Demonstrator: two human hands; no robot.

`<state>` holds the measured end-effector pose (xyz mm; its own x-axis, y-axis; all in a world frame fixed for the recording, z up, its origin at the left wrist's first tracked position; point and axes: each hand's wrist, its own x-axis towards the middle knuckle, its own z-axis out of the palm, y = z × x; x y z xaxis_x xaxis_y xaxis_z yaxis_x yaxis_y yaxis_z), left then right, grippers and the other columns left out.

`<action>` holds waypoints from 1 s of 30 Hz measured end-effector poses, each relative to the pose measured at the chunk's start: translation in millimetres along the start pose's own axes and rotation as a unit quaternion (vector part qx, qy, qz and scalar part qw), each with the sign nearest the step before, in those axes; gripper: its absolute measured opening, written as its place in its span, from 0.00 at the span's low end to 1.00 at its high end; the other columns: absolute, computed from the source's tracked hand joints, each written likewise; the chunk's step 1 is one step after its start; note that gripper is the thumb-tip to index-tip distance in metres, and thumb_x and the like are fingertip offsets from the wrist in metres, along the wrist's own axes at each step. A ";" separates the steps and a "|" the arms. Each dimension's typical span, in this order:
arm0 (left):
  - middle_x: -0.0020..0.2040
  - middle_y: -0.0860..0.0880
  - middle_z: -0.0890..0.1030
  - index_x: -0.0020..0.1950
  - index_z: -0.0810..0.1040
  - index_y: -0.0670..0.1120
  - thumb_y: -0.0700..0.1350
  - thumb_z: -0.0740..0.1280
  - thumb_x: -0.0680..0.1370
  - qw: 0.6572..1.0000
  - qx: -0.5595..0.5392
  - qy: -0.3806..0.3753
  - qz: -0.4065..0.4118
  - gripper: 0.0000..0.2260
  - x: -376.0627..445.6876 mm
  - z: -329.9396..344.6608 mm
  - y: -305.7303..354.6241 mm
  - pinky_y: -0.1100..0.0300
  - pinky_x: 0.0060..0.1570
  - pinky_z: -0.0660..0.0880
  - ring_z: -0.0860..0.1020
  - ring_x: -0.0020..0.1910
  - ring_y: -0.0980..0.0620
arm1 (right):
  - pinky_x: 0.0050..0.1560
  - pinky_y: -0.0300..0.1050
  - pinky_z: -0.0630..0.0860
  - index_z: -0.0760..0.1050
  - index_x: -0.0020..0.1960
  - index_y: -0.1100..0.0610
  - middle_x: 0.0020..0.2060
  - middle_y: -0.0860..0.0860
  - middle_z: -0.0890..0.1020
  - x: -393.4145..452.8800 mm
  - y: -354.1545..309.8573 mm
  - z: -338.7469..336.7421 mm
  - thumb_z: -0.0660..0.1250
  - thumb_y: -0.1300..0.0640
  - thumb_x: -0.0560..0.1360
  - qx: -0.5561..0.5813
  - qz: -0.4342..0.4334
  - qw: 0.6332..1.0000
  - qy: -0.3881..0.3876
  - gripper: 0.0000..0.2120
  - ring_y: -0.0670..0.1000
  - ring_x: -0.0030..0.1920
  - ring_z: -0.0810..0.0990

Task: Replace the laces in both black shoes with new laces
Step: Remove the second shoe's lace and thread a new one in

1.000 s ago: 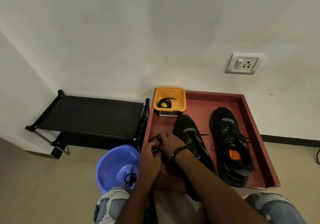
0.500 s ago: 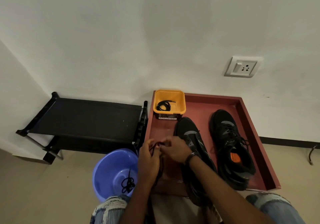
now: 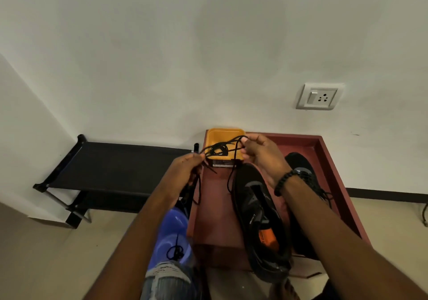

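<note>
Both hands pinch a limp black lace.
The left hand [image 3: 185,169] and right hand [image 3: 262,158] stretch the lace [image 3: 222,148] between fingertips; light and floppy, it is probably best taken by its stiff tips.

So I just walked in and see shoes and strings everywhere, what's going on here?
A person is relacing black shoes. Both hands hold a black lace stretched between them: the left hand pinches one part, the right hand another, above the yellow tub. The near shoe on the red tray has no lace; the far shoe is laced. Another lace lies in the blue bowl.
</note>
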<state>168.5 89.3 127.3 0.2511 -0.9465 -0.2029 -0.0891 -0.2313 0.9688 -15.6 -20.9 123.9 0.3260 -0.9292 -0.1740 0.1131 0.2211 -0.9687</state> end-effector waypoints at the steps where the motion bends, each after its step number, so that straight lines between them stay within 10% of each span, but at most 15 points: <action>1: 0.36 0.48 0.75 0.47 0.80 0.44 0.48 0.59 0.83 1.000 -0.019 0.001 0.005 0.13 1.1 -2.1 8.3 0.59 0.35 0.65 0.69 0.36 0.47 | 0.49 0.40 0.78 0.75 0.58 0.56 0.51 0.53 0.80 -2.0 7.2 4.7 0.64 0.54 0.81 -0.022 0.011 1.000 -0.018 0.08 0.46 0.46 0.80; 4: 0.38 0.48 0.80 0.51 0.82 0.42 0.46 0.56 0.84 0.999 -0.034 -0.031 0.018 0.16 0.2 3.2 38.4 0.61 0.33 0.68 0.74 0.33 0.53 | 0.60 0.47 0.76 0.71 0.68 0.50 0.60 0.49 0.80 -20.9 35.0 33.0 0.57 0.44 0.83 -0.051 0.047 0.985 -0.160 0.18 0.49 0.59 0.80; 7: 0.41 0.50 0.83 0.51 0.81 0.45 0.47 0.55 0.85 0.979 0.196 0.015 0.062 0.15 6.3 -2.4 53.0 0.66 0.31 0.71 0.78 0.33 0.55 | 0.51 0.42 0.77 0.76 0.62 0.56 0.50 0.50 0.83 -38.6 51.1 47.4 0.60 0.49 0.82 -0.028 0.068 0.971 -0.226 0.14 0.48 0.51 0.83; 13: 0.47 0.46 0.78 0.53 0.78 0.45 0.49 0.55 0.85 0.782 0.606 0.091 0.118 0.14 9.4 -33.7 42.8 0.52 0.46 0.73 0.77 0.47 0.47 | 0.64 0.54 0.76 0.76 0.56 0.53 0.49 0.54 0.83 -28.3 34.6 13.7 0.67 0.57 0.78 -0.115 0.018 0.993 -0.022 0.07 0.55 0.54 0.83; 14: 0.47 0.47 0.78 0.51 0.77 0.46 0.49 0.55 0.84 0.781 0.606 0.083 0.126 0.13 5.4 -28.6 44.1 0.51 0.47 0.74 0.77 0.47 0.46 | 0.65 0.55 0.75 0.75 0.59 0.51 0.55 0.54 0.82 -27.3 29.5 12.4 0.68 0.57 0.78 -0.119 0.001 0.993 -0.023 0.11 0.54 0.57 0.81; 18: 0.39 0.48 0.81 0.43 0.79 0.45 0.49 0.58 0.85 0.970 0.197 -0.108 0.090 0.16 -9.4 5.2 60.8 0.57 0.42 0.77 0.79 0.39 0.52 | 0.65 0.45 0.75 0.68 0.70 0.52 0.63 0.51 0.78 -37.3 13.0 41.5 0.61 0.56 0.82 -0.069 -0.045 0.981 -0.174 0.16 0.51 0.65 0.77; 24: 0.52 0.49 0.85 0.56 0.81 0.45 0.48 0.58 0.84 0.987 -0.145 -0.004 0.067 0.13 6.3 4.5 57.4 0.59 0.51 0.76 0.82 0.52 0.54 | 0.43 0.45 0.76 0.76 0.54 0.60 0.38 0.52 0.80 -50.5 45.0 36.9 0.58 0.50 0.84 -0.190 -0.049 0.958 -0.210 0.15 0.46 0.38 0.79; 27: 0.57 0.56 0.82 0.59 0.80 0.50 0.48 0.57 0.85 0.984 0.112 0.071 0.116 0.13 18.4 -19.1 21.9 0.59 0.53 0.76 0.79 0.57 0.56 | 0.41 0.43 0.77 0.77 0.50 0.55 0.36 0.47 0.79 -52.0 52.7 15.1 0.61 0.47 0.82 -0.346 -0.108 0.910 -0.202 0.12 0.44 0.35 0.77; 30: 0.49 0.51 0.82 0.54 0.78 0.51 0.47 0.57 0.84 0.907 0.406 -0.016 0.107 0.10 18.4 -34.0 -27.7 0.50 0.48 0.79 0.81 0.46 0.51 | 0.40 0.33 0.74 0.78 0.51 0.51 0.35 0.46 0.81 -47.4 40.9 6.0 0.62 0.48 0.81 -0.342 -0.131 0.917 -0.156 0.09 0.39 0.35 0.77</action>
<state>208.4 85.9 101.5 0.1172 -0.9923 -0.0402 -0.8165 -0.1193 0.5648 -20.8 33.9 93.7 0.6363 -0.7706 0.0359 -0.3547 -0.3336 -0.8734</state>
